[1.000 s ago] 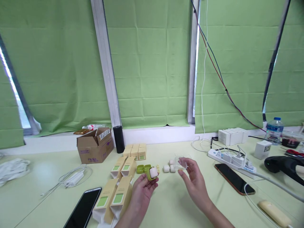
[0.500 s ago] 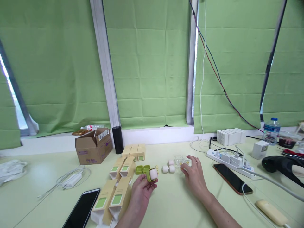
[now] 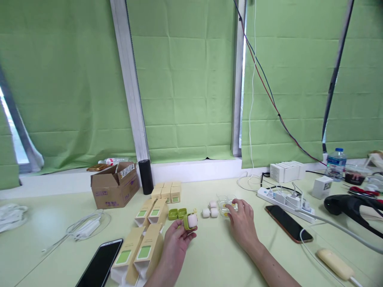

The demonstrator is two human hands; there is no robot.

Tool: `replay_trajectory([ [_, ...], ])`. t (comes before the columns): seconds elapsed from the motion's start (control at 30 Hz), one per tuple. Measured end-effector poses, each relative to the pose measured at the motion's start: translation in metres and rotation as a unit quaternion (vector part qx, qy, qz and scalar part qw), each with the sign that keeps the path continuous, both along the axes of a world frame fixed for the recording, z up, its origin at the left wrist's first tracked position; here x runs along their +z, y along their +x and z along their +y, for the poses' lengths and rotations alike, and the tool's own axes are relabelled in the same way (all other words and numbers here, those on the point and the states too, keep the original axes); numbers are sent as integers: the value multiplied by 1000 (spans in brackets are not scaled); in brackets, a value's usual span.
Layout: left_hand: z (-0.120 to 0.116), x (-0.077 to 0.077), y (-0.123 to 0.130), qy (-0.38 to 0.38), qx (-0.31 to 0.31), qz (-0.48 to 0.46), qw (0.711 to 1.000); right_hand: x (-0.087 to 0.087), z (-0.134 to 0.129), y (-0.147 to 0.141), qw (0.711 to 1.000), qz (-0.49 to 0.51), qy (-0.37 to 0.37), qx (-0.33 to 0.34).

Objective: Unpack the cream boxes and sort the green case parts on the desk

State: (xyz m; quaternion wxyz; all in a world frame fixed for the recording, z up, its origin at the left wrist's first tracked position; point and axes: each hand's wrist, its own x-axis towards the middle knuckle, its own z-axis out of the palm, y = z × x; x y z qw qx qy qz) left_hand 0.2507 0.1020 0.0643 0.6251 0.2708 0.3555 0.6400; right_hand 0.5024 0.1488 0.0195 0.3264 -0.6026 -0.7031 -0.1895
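Note:
My left hand [image 3: 178, 239] holds a small green case [image 3: 186, 223] with a pale pink-white block [image 3: 192, 220] in it. My right hand [image 3: 241, 219] has its fingertips down on clear plastic pieces [image 3: 223, 205] with yellow bits inside; whether it grips one is hidden. Between the hands stand several small white blocks [image 3: 213, 212]. Behind my left hand sit two open green cases [image 3: 182, 213], with a small yellowish piece [image 3: 195, 211] beside them. Cream boxes with green labels [image 3: 149, 249] stand left of my left hand.
More cream boxes [image 3: 166, 191], a cardboard carton [image 3: 115, 187] and a black cylinder [image 3: 145, 177] stand at the back. A phone [image 3: 100, 263] lies at the left front. At right are another phone [image 3: 289, 224], a power strip [image 3: 285, 203] and cables.
My right hand has shifted slightly, its fingers now lower over the clear pieces. My left hand still holds the green case. The whole view has moved a little.

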Motion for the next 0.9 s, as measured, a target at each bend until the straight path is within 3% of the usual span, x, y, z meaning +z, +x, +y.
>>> replay_trajectory([
  [0.2,0,1,-1,6,4,-1,1000,6,-13,-15,992,-50,-95,65],
  [0.4,0,1,-1,4,7,-2,1000,3,-14,-18,989,-54,-135,43],
  [0.9,1,0,-1,0,2,-8,1000,16,-18,-20,983,-42,-173,38],
])
